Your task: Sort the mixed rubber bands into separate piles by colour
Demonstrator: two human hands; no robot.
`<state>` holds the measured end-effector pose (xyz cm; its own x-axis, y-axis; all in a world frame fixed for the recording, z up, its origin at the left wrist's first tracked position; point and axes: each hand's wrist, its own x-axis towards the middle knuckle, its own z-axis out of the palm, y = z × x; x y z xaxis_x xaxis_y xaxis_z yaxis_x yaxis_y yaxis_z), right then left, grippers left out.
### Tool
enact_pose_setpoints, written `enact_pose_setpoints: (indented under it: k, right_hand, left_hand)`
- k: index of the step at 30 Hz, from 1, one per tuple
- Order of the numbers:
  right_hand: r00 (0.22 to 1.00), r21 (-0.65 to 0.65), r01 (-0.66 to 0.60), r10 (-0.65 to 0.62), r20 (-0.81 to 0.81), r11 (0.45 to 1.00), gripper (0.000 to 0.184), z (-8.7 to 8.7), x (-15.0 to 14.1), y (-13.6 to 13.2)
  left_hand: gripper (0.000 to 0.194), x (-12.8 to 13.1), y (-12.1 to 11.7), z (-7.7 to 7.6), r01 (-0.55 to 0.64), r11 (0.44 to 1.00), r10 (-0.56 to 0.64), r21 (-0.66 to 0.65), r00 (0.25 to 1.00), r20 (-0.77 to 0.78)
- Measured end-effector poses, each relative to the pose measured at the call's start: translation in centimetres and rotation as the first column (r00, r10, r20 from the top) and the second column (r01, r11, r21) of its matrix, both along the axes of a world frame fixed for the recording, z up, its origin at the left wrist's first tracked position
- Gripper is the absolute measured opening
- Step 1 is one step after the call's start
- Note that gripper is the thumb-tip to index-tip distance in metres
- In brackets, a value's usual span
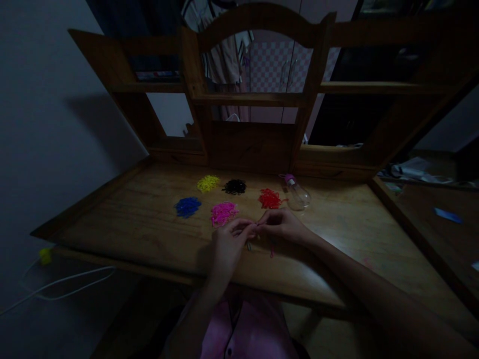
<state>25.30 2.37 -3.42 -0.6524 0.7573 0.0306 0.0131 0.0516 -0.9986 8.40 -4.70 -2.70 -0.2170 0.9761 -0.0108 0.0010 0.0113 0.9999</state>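
My left hand [235, 238] and my right hand [281, 225] meet fingertip to fingertip above the front of the wooden desk [149, 234]. Both are closed in a pinch; whatever sits between the fingertips is too small and dark to make out. Just beyond my left hand lies a pile of pink thin pieces [223, 213], perhaps small bands or clips. A red pile [270, 199] is beyond my right hand. Below the fingers are a small pale piece [249, 246] and a small pink piece [272, 253] on the desktop.
Farther back are a yellow pile [208, 183], a black pile [235, 187] and, to the left, a blue pile [187, 206]. A clear bulb-shaped bottle [299, 199] with a pink cap lies beside the red pile. Wooden shelving [249, 99] rises along the desk's back edge.
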Motion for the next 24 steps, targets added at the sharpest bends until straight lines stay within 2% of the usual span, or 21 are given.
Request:
enact_pose_setpoints:
  k: [6,11,14,20,24]
  right_hand:
    - [0.998,0.019,-0.016,0.017,-0.062,1.0,0.027,0.1,-0.1,0.1]
    - [0.997,0.079,-0.013,0.019,-0.075,0.997,0.035,0.1,0.1,0.2]
    - [0.999,0.107,0.002,0.004,-0.048,0.994,0.029,0.0,0.1,0.1]
    - [0.997,0.068,0.06,-0.056,-0.059,0.996,0.028,0.0,0.0,0.0]
    - [0.992,0.023,0.089,-0.086,-0.091,0.996,0.027,0.4,-0.1,-0.1]
  left_hand:
    - [0.019,0.1,-0.3,0.8,0.02,1.0,-0.02,-0.011,1.0,0.02]
    - [0.019,-0.1,-0.2,0.6,0.055,0.998,-0.053,-0.03,0.997,0.051]
    - [0.022,-0.3,-0.2,0.5,0.097,0.994,-0.093,-0.049,0.993,0.068]
    - [0.025,-0.3,-0.5,0.5,0.109,0.993,-0.105,-0.043,0.991,0.08]
    - [0.02,-1.3,0.1,1.0,0.039,0.999,-0.038,0.026,0.999,-0.026]
